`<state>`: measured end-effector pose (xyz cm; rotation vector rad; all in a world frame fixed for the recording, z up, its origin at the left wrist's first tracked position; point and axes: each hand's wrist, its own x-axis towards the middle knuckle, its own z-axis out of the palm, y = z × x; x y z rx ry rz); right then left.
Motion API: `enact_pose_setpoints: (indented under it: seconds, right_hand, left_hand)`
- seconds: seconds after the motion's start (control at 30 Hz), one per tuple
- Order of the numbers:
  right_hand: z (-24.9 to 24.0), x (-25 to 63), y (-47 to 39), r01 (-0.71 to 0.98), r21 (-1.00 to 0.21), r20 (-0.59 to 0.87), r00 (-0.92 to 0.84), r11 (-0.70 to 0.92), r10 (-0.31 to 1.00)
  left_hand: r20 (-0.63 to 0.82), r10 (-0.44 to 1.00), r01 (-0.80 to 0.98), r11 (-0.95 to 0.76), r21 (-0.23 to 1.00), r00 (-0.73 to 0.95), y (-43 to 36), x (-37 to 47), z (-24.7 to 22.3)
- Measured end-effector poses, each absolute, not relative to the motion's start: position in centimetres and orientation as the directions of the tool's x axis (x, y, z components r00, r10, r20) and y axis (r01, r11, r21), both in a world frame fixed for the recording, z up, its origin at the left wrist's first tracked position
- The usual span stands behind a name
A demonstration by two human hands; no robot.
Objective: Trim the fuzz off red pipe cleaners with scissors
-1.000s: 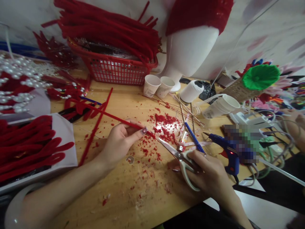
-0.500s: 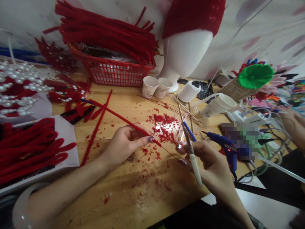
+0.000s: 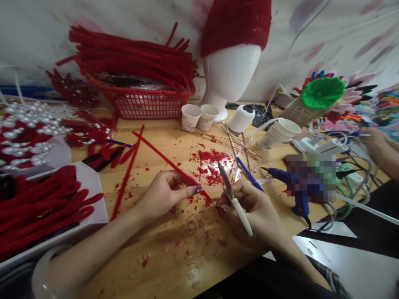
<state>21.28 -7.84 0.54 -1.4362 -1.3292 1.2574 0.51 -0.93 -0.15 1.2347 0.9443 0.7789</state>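
Note:
My left hand (image 3: 170,193) pinches a red fuzzy pipe cleaner (image 3: 162,157) near its lower end, thumb on top. The stem slants from upper left down toward my right hand (image 3: 246,207). That hand is closed around scissors (image 3: 238,211) with white handles, the blades pointing up and left. Its thumb and finger tips sit at the bare wire end of the pipe cleaner; the exact grip there is partly hidden. Red fluff clippings (image 3: 212,164) lie on the table just beyond both hands. A second red pipe cleaner (image 3: 126,182) rests on the table left of my left hand.
A red basket (image 3: 149,104) of red stems stands at the back beside a white mannequin head (image 3: 229,74). Paper cups (image 3: 190,118) and a thread spool (image 3: 241,118) are nearby. A blue glue gun (image 3: 301,203) lies right, near another person's hand (image 3: 375,145). White box (image 3: 93,187) at left.
My right hand has moved left along the wire to the pipe cleaner's red end, bringing the scissors with it. My left hand keeps its pinch. The view has shifted slightly.

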Motion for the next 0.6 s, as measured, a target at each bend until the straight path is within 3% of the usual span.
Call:
enact_pose_setpoints:
  seconds: [0.37, 0.47, 0.6]
  right_hand:
    - [1.2, 21.1, -7.2, 0.193, -0.973, -0.153, -0.118, -0.128, 0.981]
    - [1.0, 21.5, -7.3, 0.195, -0.974, -0.148, -0.134, -0.12, 0.98]
    - [1.2, 22.6, -7.8, 0.35, -0.935, -0.101, -0.132, -0.049, 0.986]
  left_hand:
    - [-0.186, 0.875, 0.05, 0.183, 0.982, 0.448, -0.9, 0.5, -0.2]
    - [-0.167, 0.894, -0.025, 0.195, 0.98, 0.415, -0.8, 0.4, -0.2]
    - [-0.145, 0.926, -0.132, 0.202, 0.971, 0.349, -0.7, 0.5, -0.1]
